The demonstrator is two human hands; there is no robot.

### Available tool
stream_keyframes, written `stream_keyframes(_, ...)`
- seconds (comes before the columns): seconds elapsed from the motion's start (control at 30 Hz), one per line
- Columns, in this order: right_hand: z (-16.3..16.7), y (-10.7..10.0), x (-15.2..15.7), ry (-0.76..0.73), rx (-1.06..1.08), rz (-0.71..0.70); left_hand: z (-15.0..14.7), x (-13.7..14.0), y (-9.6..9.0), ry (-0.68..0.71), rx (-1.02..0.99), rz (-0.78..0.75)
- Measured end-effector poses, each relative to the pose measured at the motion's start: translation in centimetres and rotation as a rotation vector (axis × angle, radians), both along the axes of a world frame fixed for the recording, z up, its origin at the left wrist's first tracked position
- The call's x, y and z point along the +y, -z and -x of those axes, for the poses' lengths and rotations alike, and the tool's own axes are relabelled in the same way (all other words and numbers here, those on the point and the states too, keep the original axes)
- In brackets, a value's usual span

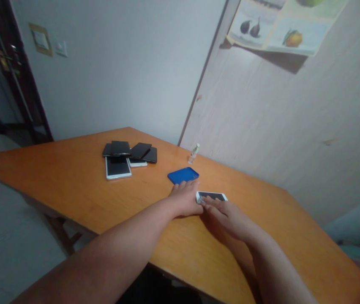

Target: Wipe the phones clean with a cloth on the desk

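Observation:
A white-framed smartphone (213, 196) with a dark screen lies face up on the wooden table. My right hand (226, 215) reaches over its near side, fingers together and pressed down on the screen. A small pale, crumpled bit shows at those fingertips, too blurred to name. Resting at the phone's left end is my left hand (184, 199), its fingers stretched out flat and its thumb close to the phone's corner. Just beyond the left fingers lies a blue phone case (184, 175), hollow side up. The phone's near edge is hidden by my right hand.
Several dark phones or tablets (121, 148) are piled at the back left, with a white-framed tablet (118, 168) in front. A small clear bottle (194, 153) with a green cap stands near the wall. The orange-brown table (62, 177) has its back edge along the walls.

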State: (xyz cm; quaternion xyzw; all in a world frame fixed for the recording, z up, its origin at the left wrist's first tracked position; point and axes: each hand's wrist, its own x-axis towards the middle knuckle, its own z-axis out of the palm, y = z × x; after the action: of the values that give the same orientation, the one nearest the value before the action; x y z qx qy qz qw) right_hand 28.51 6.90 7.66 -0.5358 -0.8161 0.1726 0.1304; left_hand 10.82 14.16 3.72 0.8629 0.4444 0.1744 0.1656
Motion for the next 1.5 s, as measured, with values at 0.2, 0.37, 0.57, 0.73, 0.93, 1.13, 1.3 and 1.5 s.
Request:
stream_keyframes(0.2,1.3,1.7,2.7,0.067,-0.074,-0.082,0.0,0.0,0.3,-0.004,-0.017,-0.019)
stream_keyframes(0.37,0.8,0.4,1.4,0.006,-0.062,-0.024,0.0,0.1,0.3,-0.006,-0.01,-0.008)
stream_keyframes(0.57,0.1,0.0,0.1,0.007,0.024,-0.005,-0.1,0.1,0.2,-0.019,-0.012,-0.002)
stream_keyframes(0.73,1.4,1.7,2.7,0.031,-0.022,-0.099,-0.1,0.1,0.4,-0.011,-0.039,-0.013)
stream_keyframes(0.93,0.6,0.7,1.3,0.006,0.011,-0.055,-0.1,0.2,0.5,-0.016,-0.027,-0.01)
stream_keyframes(1.13,0.2,0.4,0.7,0.019,0.045,-0.033,-0.1,0.3,0.4,-0.014,-0.013,-0.002)
stream_keyframes(1.3,1.4,1.3,2.5,0.061,0.007,-0.08,0.0,0.2,0.3,0.01,-0.019,-0.013)
stream_keyframes(1.5,0.6,-0.4,0.7,0.029,-0.01,0.0,0.3,0.1,0.0,0.019,0.017,0.021)
